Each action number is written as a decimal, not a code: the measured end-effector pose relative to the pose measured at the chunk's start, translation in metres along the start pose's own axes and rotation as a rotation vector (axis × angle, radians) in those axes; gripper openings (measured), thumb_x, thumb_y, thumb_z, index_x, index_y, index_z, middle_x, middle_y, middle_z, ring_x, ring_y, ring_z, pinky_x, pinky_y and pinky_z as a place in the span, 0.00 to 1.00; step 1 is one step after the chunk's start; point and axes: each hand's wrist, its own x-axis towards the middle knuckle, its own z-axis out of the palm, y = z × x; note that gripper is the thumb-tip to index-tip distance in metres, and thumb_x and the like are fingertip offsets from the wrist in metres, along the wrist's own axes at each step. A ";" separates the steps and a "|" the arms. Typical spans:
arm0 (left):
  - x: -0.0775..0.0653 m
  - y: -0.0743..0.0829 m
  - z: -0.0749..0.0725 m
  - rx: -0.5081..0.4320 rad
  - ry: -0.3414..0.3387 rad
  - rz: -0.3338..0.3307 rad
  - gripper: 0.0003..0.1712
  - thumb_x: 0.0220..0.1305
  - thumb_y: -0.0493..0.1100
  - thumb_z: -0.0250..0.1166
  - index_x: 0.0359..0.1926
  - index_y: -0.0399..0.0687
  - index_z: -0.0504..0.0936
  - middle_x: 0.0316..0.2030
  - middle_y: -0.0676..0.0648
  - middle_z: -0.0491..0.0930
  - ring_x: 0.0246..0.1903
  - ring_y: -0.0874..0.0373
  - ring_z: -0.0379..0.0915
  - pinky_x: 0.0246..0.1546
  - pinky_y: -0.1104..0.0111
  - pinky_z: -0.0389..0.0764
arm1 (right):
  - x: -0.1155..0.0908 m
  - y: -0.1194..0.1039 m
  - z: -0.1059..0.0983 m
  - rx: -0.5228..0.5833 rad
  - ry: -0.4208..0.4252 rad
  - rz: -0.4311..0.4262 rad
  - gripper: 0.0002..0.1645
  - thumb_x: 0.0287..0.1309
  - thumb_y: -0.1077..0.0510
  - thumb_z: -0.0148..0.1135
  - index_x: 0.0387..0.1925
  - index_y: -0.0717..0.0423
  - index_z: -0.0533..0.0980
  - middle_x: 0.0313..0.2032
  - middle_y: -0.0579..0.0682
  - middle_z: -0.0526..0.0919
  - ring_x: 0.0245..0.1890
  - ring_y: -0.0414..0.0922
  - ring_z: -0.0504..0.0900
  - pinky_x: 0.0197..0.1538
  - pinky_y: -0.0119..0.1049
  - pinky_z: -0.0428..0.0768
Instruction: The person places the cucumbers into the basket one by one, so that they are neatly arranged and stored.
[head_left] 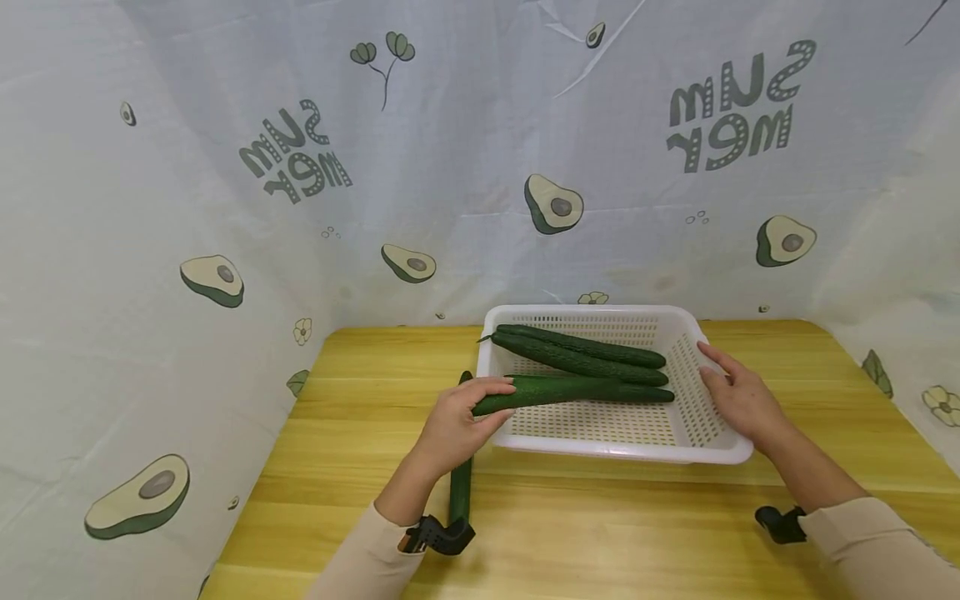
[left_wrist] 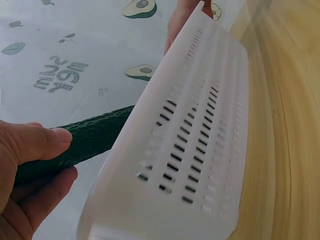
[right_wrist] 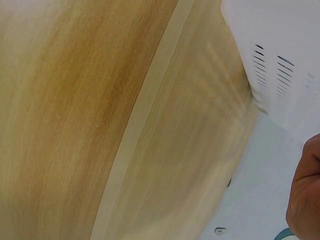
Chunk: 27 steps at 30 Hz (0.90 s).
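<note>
My left hand (head_left: pixel 457 425) grips one end of a dark green cucumber (head_left: pixel 540 392), thumb on one side and fingers on the other. This cucumber slants over the left rim of a white slotted plastic basket (head_left: pixel 600 450); its far end is inside. Three other cucumbers lie in the basket, two along the back (head_left: pixel 585 357) and one partly hidden under the held one. Another cucumber (head_left: pixel 460 492) lies on the table below my left wrist, partly covered by the hand. My right hand (head_left: pixel 742 400) holds the basket's right rim, some fingers hidden.
The basket stands on a yellow wood-grain table (head_left: pixel 600 533), near its back edge. A pale sheet printed with avocados (head_left: pixel 480 167) hangs behind and at both sides. Black wrist straps (head_left: pixel 446 535) are worn on both forearms.
</note>
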 end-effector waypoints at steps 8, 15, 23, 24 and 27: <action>0.018 0.008 0.024 0.065 -0.136 0.004 0.17 0.68 0.41 0.69 0.57 0.48 0.85 0.60 0.47 0.83 0.29 0.60 0.81 0.26 0.79 0.72 | -0.001 0.001 0.000 -0.001 -0.006 0.014 0.40 0.81 0.38 0.30 0.83 0.49 0.38 0.65 0.83 0.65 0.37 0.51 0.88 0.33 0.42 0.86; 0.035 0.020 0.042 0.123 -0.204 0.000 0.18 0.70 0.46 0.68 0.59 0.52 0.84 0.59 0.51 0.84 0.31 0.64 0.80 0.33 0.79 0.74 | -0.002 -0.001 0.000 -0.014 0.009 0.014 0.39 0.81 0.39 0.30 0.83 0.50 0.39 0.66 0.83 0.64 0.40 0.53 0.88 0.34 0.42 0.86; 0.047 0.027 0.062 0.216 -0.238 0.005 0.18 0.71 0.47 0.67 0.60 0.55 0.83 0.60 0.53 0.84 0.43 0.62 0.84 0.45 0.76 0.80 | -0.001 -0.002 -0.001 -0.009 -0.003 0.004 0.40 0.81 0.39 0.31 0.83 0.50 0.39 0.66 0.83 0.65 0.41 0.53 0.88 0.35 0.43 0.86; 0.048 0.027 0.064 0.224 -0.238 0.003 0.18 0.71 0.48 0.67 0.60 0.56 0.83 0.59 0.53 0.84 0.39 0.64 0.84 0.45 0.76 0.80 | -0.001 -0.002 0.000 -0.005 -0.001 0.002 0.40 0.81 0.39 0.31 0.83 0.50 0.39 0.65 0.82 0.65 0.40 0.53 0.88 0.34 0.43 0.86; 0.051 0.030 0.068 0.225 -0.240 -0.017 0.18 0.71 0.49 0.67 0.60 0.56 0.83 0.59 0.53 0.84 0.26 0.69 0.76 0.41 0.77 0.78 | -0.001 -0.001 -0.001 -0.003 0.004 -0.002 0.40 0.81 0.39 0.31 0.83 0.50 0.39 0.64 0.83 0.67 0.39 0.52 0.89 0.34 0.43 0.86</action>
